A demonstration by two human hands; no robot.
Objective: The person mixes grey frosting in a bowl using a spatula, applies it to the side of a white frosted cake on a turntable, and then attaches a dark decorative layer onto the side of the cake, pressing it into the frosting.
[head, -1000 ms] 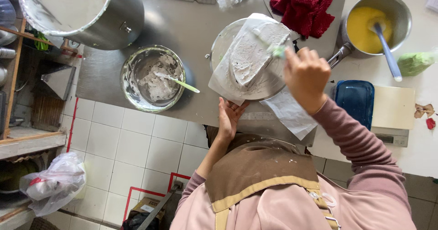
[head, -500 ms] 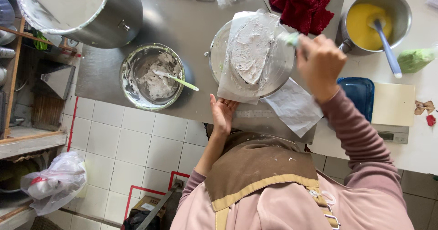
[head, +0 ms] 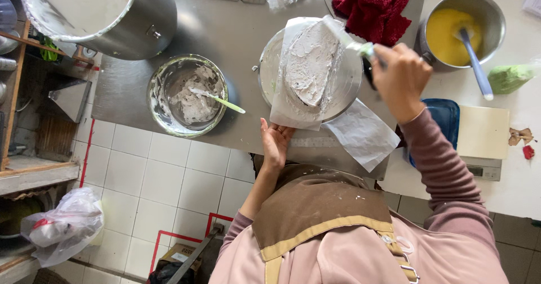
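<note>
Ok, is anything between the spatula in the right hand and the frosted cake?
Nothing visible. The right hand holds the spatula with its blade already against the cake; the left hand rests at the near edge of the paper, clear of the blade.

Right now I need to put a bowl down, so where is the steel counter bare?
The steel counter is bare between the big pot and the turntable, above the mixing bowl. It is crowded at the right hand, by the red cloth and saucepan.
</note>
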